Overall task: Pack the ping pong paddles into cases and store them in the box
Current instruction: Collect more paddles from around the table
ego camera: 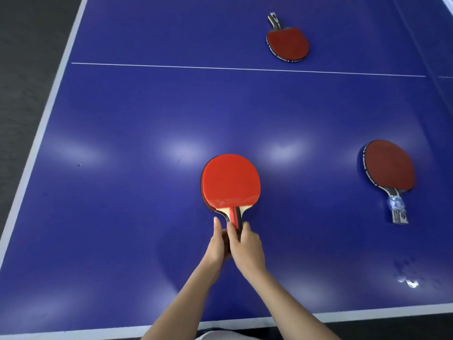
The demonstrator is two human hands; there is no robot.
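Red rubber faces up on the held paddle [230, 182], centre, with its blade pointing to 12 o'clock over the blue table [122, 119]. The left hand [218, 244] and right hand [247, 246] are both curled round its handle and touch each other.

A dark rim runs along the blade's 9 o'clock edge. Second paddle beneath or shadow: cannot tell.

Lying flat:
- far paddle [286, 42] at 1 o'clock
- side paddle [388, 168] at 3 o'clock, with its handle wrapped

No case or box in view.

Risk, as a judgement: if two are stacked, the crowded grip on one short handle could let the lower one slide out and drop.
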